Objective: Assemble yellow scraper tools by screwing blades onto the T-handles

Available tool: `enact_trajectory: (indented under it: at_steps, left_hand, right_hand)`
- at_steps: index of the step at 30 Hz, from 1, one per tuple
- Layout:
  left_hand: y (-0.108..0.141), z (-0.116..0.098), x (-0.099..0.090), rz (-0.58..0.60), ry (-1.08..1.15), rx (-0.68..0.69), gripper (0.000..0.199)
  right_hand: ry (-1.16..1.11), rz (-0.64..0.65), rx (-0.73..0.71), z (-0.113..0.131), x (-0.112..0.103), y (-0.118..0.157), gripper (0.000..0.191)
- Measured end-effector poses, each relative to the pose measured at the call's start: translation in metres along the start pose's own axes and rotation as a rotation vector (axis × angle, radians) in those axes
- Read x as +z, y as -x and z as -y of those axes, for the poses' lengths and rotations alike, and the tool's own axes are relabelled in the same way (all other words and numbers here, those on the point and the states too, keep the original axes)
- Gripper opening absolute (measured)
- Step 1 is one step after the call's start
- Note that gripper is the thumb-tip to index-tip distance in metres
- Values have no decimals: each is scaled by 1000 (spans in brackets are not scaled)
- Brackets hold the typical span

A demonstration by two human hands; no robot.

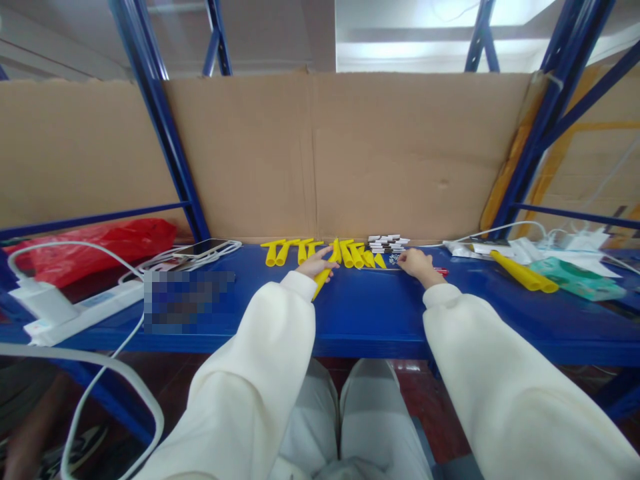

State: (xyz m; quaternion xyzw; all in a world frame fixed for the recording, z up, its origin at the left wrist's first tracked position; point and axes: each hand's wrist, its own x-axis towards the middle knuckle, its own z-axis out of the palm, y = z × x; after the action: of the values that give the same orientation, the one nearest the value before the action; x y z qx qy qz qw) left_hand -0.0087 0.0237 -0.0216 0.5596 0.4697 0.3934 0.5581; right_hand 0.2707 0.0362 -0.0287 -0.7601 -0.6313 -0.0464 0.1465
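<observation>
My left hand [319, 264] is closed around a yellow part [321, 285] whose narrow end points down toward me. Yellow T-shaped pieces [283, 253] stand in a row to its left, and more yellow pieces [353, 255] lie just to its right. My right hand [416, 263] has its fingertips pressed together over a small pile of tiny silvery parts [393, 259]; whatever they pinch is too small to make out. Behind that pile lies a stack of white and black pieces [387, 243]. A red object [441, 271] shows beside my right wrist.
On the blue table [370, 313], a power strip [85, 313], cables, a phone [203, 248] and a red bag [100, 250] lie left. Yellow tubes [523, 272] and a green packet [575, 279] lie right. Cardboard [250, 153] stands behind.
</observation>
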Motion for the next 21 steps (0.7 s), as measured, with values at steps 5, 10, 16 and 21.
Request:
enact_trajectory:
  at_steps: [5, 10, 16, 21]
  left_hand:
    - [-1, 1, -3, -7, 27, 4, 82]
    - [1, -2, -2, -4, 89, 17, 83]
    - [8, -7, -1, 83, 169, 45, 83]
    - [8, -5, -4, 262, 231, 59, 84]
  right_hand:
    - [-28, 7, -18, 2, 0, -2, 20]
    - [-44, -36, -28, 1, 0, -3, 22]
    - [-30, 10, -14, 1, 0, -3, 22]
    - [-44, 14, -7, 1, 0, -4, 18]
